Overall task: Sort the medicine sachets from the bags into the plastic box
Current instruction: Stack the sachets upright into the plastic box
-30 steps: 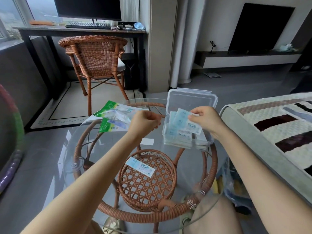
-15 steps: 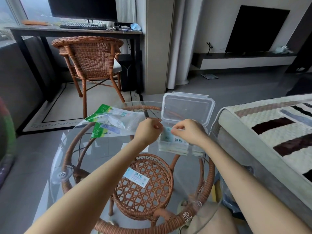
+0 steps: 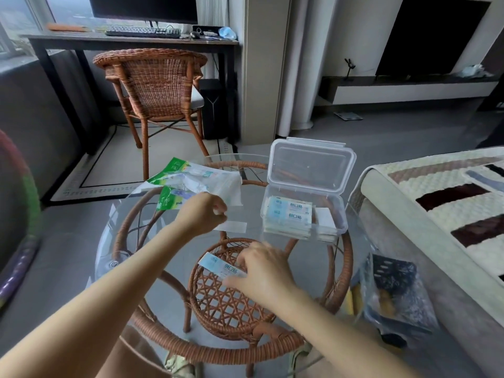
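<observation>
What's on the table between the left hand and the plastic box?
Head view: a flat white sachet lies on the glass table by the left hand; beyond it, bare glass up to the plastic box.

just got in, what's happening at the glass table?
A person is mid-sort. The right hand pinches a light blue and white paper sachet lying on the round glass table. The left hand is curled beside the green and clear plastic bags; what it holds is unclear. The clear plastic box stands open, holding stacked sachets.
</observation>
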The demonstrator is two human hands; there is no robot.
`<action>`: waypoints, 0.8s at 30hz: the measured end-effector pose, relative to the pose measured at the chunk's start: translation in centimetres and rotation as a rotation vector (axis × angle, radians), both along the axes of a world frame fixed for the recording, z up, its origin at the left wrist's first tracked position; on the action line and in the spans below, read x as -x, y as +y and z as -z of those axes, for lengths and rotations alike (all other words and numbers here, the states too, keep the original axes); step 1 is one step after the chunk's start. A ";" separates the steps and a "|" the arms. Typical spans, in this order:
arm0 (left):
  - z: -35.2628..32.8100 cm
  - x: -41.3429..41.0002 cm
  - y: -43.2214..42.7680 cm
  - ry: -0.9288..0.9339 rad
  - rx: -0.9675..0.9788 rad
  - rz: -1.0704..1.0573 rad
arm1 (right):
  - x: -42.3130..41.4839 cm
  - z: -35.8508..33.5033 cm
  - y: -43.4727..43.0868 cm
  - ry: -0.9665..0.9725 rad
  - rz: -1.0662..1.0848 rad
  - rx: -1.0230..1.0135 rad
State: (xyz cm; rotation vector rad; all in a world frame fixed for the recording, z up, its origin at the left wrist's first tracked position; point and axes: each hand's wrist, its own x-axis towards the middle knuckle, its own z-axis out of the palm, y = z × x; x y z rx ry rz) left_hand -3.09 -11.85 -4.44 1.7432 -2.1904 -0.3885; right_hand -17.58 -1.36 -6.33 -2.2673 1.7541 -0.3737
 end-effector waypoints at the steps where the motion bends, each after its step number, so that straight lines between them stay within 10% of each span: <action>1: 0.3 -0.5 0.0 -0.088 -0.007 0.014 | -0.4 0.5 -0.1 -0.011 0.029 -0.023; 17: 1.4 -1.0 -0.9 -0.344 -0.111 0.082 | 3.6 -2.3 -0.1 -0.376 0.148 0.027; 24: -1.7 0.4 2.7 0.342 -0.175 0.339 | 5.4 -3.8 -0.4 -0.387 0.103 0.262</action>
